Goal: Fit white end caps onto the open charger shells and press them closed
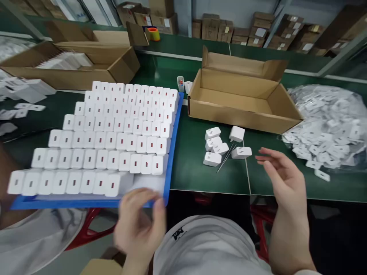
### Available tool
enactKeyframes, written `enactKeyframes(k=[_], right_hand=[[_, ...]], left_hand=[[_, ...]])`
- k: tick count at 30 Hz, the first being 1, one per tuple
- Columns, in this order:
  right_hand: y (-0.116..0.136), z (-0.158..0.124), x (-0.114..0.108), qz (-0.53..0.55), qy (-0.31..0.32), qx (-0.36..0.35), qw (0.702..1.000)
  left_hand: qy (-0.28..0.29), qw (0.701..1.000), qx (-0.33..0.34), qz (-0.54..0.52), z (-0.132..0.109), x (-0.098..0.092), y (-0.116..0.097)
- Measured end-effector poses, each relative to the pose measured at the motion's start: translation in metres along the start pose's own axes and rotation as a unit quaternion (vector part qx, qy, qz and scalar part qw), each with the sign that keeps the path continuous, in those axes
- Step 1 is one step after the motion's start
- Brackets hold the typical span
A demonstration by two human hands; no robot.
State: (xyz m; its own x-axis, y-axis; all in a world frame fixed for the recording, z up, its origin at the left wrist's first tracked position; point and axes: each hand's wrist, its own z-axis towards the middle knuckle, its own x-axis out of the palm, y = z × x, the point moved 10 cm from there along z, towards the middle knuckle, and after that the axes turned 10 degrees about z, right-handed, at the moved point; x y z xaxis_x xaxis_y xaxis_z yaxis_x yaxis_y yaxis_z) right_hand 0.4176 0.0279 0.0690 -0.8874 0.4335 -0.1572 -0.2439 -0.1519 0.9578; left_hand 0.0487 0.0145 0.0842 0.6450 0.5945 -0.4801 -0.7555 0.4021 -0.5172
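My left hand (140, 221) is blurred by motion at the near edge of a blue tray (172, 152). Its fingers are loosely curled with the thumb apart, and I see nothing held. Rows of white USB charger housings (100, 140) stand upright in the tray, each with a small slot on top. Over the right part of the table, my right hand (282, 179) is open, fingers stretched and thumb apart. Closest to it lies a loose white charger (241, 152). Several more chargers (212, 159) lie to its left, beside thin metal rods (226, 157).
An open cardboard box (243, 110) stands behind the loose chargers. At right lies a clear bag (332, 122) of small white plates. Another carton (120, 63) holds white parts at back left, near a roll of tape (154, 34). Someone's arm (8, 175) is at far left.
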Motion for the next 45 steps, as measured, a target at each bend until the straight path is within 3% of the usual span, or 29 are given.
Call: enactKeyframes(k=[3, 6, 10, 15, 17, 20, 21, 23, 25, 27, 29, 30, 33, 35, 39, 42, 45], right_hand=[[-0.026, 0.005, -0.068, -0.13, -0.129, -0.02, 0.983], [-0.041, -0.002, -0.133, -0.263, -0.233, -0.031, 0.936], [-0.063, -0.011, -0.208, -0.377, -0.326, -0.007, 0.867], [-0.102, 0.0, -0.246, -0.44, -0.306, 0.047, 0.843], [-0.108, 0.001, -0.251, -0.447, -0.308, 0.066, 0.837], [-0.108, -0.002, -0.255, -0.448, -0.316, 0.091, 0.831], [-0.108, -0.003, -0.256, -0.447, -0.319, 0.096, 0.83], [-0.108, -0.005, -0.255, -0.44, -0.325, 0.108, 0.83], [-0.11, -0.005, -0.246, -0.432, -0.306, 0.113, 0.841], [-0.106, -0.002, -0.222, -0.421, -0.269, 0.097, 0.861], [-0.094, -0.001, -0.19, -0.359, -0.245, 0.074, 0.898], [-0.088, -0.001, -0.172, -0.299, -0.236, 0.072, 0.922], [-0.068, 0.002, -0.108, -0.059, -0.179, 0.082, 0.979], [-0.045, 0.006, -0.058, 0.043, -0.086, 0.057, 0.994], [-0.006, 0.002, 0.025, 0.158, 0.117, 0.001, 0.98], [0.01, -0.007, 0.062, 0.173, 0.211, -0.028, 0.962], [0.022, -0.011, 0.083, 0.149, 0.251, -0.035, 0.956]], left_hand=[[0.216, 0.971, 0.098, 0.003, 0.002, 0.08, -0.048], [0.308, 0.934, 0.176, 0.038, -0.005, 0.131, -0.073], [0.303, 0.934, 0.18, 0.052, -0.005, 0.152, -0.073], [0.285, 0.946, 0.143, 0.055, -0.005, 0.152, -0.064], [0.299, 0.95, 0.086, 0.015, -0.005, 0.153, -0.056], [0.311, 0.932, -0.117, -0.141, -0.009, 0.151, -0.027], [0.315, 0.902, -0.2, -0.215, -0.015, 0.151, -0.017], [0.325, 0.806, -0.337, -0.363, -0.029, 0.154, -0.009], [0.329, 0.7, -0.418, -0.477, -0.038, 0.153, -0.013], [0.327, 0.613, -0.468, -0.547, -0.044, 0.15, -0.021], [0.329, 0.552, -0.491, -0.588, -0.046, 0.146, -0.031], [0.333, 0.537, -0.494, -0.597, -0.046, 0.144, -0.035], [0.345, 0.55, -0.488, -0.584, -0.044, 0.14, -0.041], [0.352, 0.56, -0.484, -0.573, -0.041, 0.139, -0.043], [0.359, 0.532, -0.479, -0.599, -0.033, 0.142, -0.055], [0.353, 0.524, -0.486, -0.604, -0.03, 0.146, -0.061], [0.345, 0.541, -0.482, -0.597, -0.027, 0.148, -0.068]])
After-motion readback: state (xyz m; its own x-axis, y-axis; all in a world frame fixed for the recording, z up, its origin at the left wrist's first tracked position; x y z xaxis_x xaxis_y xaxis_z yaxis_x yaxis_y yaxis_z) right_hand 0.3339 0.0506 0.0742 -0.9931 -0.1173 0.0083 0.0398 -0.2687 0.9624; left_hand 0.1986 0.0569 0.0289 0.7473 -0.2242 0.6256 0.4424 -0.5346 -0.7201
